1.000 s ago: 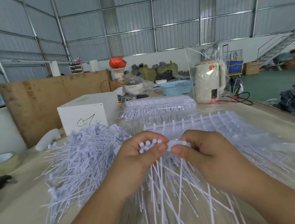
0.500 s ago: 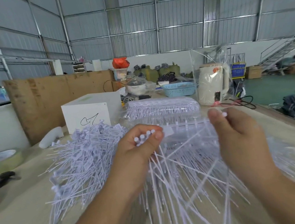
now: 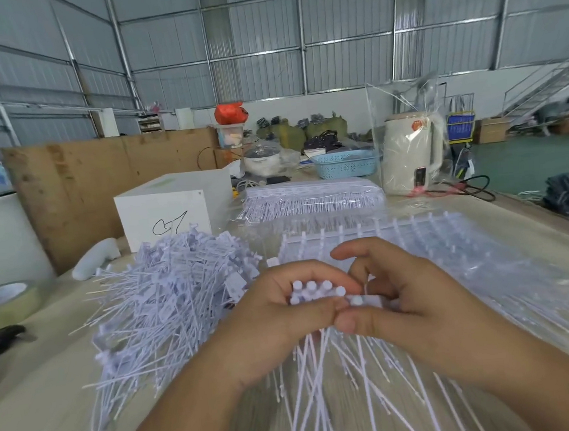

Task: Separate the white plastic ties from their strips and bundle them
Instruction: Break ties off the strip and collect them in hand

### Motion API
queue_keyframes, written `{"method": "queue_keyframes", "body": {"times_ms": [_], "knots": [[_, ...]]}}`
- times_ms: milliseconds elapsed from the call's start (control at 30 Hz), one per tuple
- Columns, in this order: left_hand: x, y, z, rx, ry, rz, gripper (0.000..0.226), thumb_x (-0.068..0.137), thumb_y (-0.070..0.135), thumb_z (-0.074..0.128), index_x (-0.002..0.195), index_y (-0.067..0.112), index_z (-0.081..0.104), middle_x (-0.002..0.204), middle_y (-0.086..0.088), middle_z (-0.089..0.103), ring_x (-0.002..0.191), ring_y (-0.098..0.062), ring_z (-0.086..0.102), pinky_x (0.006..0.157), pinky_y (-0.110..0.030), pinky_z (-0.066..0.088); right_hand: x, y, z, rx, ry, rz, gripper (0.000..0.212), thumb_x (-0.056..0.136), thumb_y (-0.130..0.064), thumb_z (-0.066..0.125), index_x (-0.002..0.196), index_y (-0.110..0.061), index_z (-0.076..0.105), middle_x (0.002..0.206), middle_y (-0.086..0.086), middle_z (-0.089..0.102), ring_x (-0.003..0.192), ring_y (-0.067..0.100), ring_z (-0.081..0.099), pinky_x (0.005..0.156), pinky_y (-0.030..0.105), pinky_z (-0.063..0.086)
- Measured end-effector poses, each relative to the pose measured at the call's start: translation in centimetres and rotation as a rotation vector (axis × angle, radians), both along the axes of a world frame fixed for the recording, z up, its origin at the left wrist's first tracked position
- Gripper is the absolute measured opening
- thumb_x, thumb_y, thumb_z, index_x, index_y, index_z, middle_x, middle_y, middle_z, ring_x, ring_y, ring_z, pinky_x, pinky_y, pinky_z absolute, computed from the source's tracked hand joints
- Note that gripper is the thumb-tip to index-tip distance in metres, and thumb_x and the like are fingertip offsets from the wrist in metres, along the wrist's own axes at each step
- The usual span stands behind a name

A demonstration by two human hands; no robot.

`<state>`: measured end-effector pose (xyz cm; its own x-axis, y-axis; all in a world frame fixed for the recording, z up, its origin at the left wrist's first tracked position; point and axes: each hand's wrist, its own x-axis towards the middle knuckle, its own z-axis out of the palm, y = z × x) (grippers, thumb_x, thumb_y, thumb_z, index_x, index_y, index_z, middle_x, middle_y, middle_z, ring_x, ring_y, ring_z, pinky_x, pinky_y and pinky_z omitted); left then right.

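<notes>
My left hand (image 3: 278, 322) grips a bundle of white plastic ties (image 3: 312, 290) by their round heads, and the tails hang down toward me. My right hand (image 3: 397, 305) pinches one more tie (image 3: 359, 301) between thumb and forefinger, right against the bundle's heads. A big loose heap of separated ties (image 3: 166, 294) lies on the table to the left. Strips of ties still joined in rows (image 3: 433, 247) lie under clear plastic behind and to the right of my hands.
A white box (image 3: 169, 211), a wrapped pack of ties (image 3: 309, 201), a blue basket (image 3: 345, 163) and a bagged white kettle (image 3: 411, 152) stand at the back. A tape roll (image 3: 5, 303) and a black tool (image 3: 0, 340) lie at the left edge.
My right hand, which had swung up and away to the right with a freed tie, has come back against the bundle in my left hand. The left hand has stayed put.
</notes>
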<state>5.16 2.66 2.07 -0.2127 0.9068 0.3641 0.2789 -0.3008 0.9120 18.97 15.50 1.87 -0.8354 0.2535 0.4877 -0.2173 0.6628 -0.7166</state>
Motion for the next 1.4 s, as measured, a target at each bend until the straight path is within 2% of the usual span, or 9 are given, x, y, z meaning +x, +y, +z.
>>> {"method": "queue_keyframes", "body": {"times_ms": [133, 267, 433, 633, 733, 833, 1000, 1167, 1400], "knots": [[-0.2, -0.3, 0.2, -0.076, 0.032, -0.054, 0.017, 0.069, 0.025, 0.068, 0.084, 0.028, 0.076, 0.085, 0.005, 0.072, 0.083, -0.012, 0.065, 0.075, -0.026, 0.049, 0.2, -0.2, 0.1, -0.062, -0.037, 0.075, 0.055, 0.065, -0.037, 0.082, 0.110, -0.051, 0.054, 0.086, -0.010, 0.059, 0.071, 0.008, 0.066, 0.064, 0.015, 0.048], [-0.8, -0.5, 0.4, -0.185, 0.090, -0.084, 0.023, 0.069, 0.018, 0.069, 0.088, 0.029, 0.078, 0.087, 0.001, 0.072, 0.084, -0.018, 0.061, 0.079, -0.033, 0.046, 0.2, -0.2, 0.0, -0.030, -0.093, 0.115, 0.056, 0.066, -0.037, 0.083, 0.111, -0.052, 0.053, 0.086, -0.012, 0.059, 0.062, 0.004, 0.062, 0.061, 0.010, 0.044], [-0.6, -0.5, 0.4, -0.280, 0.107, -0.194, 0.041, 0.074, -0.003, 0.063, 0.104, 0.023, 0.075, 0.108, 0.007, 0.073, 0.104, -0.005, 0.065, 0.088, -0.015, 0.045, 0.2, 0.0, -0.1, -0.044, -0.100, 0.139, 0.055, 0.063, -0.031, 0.084, 0.108, -0.047, 0.057, 0.078, -0.015, 0.056, 0.056, -0.003, 0.055, 0.059, 0.006, 0.040], [-0.6, -0.2, 0.1, -0.164, 0.046, -0.078, 0.024, 0.076, 0.011, 0.070, 0.083, 0.032, 0.078, 0.086, 0.013, 0.073, 0.086, -0.002, 0.066, 0.077, -0.015, 0.048, 0.4, 0.9, 0.1, 0.072, -0.156, 0.030, 0.035, 0.078, -0.065, 0.058, 0.097, -0.035, 0.065, 0.072, -0.002, 0.056, 0.064, 0.019, 0.052, 0.062, 0.032, 0.040], [-0.9, -0.2, 0.2, -0.083, 0.013, 0.022, 0.017, 0.074, 0.014, 0.071, 0.080, 0.029, 0.077, 0.076, 0.014, 0.069, 0.071, 0.002, 0.062, 0.065, -0.011, 0.046, 0.8, 1.6, 0.5, 0.027, -0.173, 0.028, 0.040, 0.087, -0.062, 0.049, 0.082, -0.026, 0.063, 0.070, 0.007, 0.053, 0.067, 0.028, 0.051, 0.065, 0.039, 0.039], [-1.1, -0.3, 0.3, -0.028, -0.010, 0.095, 0.013, 0.073, 0.019, 0.070, 0.078, 0.029, 0.076, 0.071, 0.014, 0.066, 0.062, 0.002, 0.058, 0.058, -0.011, 0.044, 0.7, 1.8, 0.4, -0.017, -0.154, 0.011, 0.032, 0.092, -0.046, 0.057, 0.078, -0.018, 0.059, 0.060, -0.005, 0.040, 0.056, 0.014, 0.036, 0.055, 0.025, 0.029], [-0.4, 0.2, 0.0, 0.057, -0.067, 0.195, 0.007, 0.073, 0.025, 0.079, 0.077, 0.030, 0.077, 0.072, 0.015, 0.068, 0.064, 0.003, 0.059, 0.060, -0.010, 0.045, 0.1, 1.3, 0.2, -0.031, -0.028, -0.082, 0.025, 0.093, -0.024, 0.062, 0.069, -0.031, 0.059, 0.053, -0.013, 0.042, 0.049, 0.003, 0.035, 0.049, 0.016, 0.027], [0.2, 0.9, -0.2, 0.110, -0.079, 0.305, 0.008, 0.071, 0.031, 0.081, 0.077, 0.033, 0.076, 0.073, 0.017, 0.067, 0.066, 0.002, 0.059, 0.065, -0.012, 0.046, -0.6, 0.5, -0.3, -0.139, 0.107, -0.184, 0.022, 0.090, -0.023, 0.064, 0.071, -0.013, 0.058, 0.053, -0.008, 0.037, 0.047, 0.006, 0.030, 0.045, 0.018, 0.026], [1.3, 1.4, -0.2, 0.186, -0.123, 0.396, 0.013, 0.065, 0.035, 0.069, 0.076, 0.033, 0.076, 0.062, 0.019, 0.063, 0.058, 0.005, 0.056, 0.059, -0.007, 0.042, -1.2, -0.9, -0.7, -0.070, 0.223, -0.347, 0.022, 0.091, -0.029, 0.062, 0.071, -0.020, 0.058, 0.045, -0.011, 0.041, 0.040, 0.005, 0.033, 0.042, 0.014, 0.026]]}}
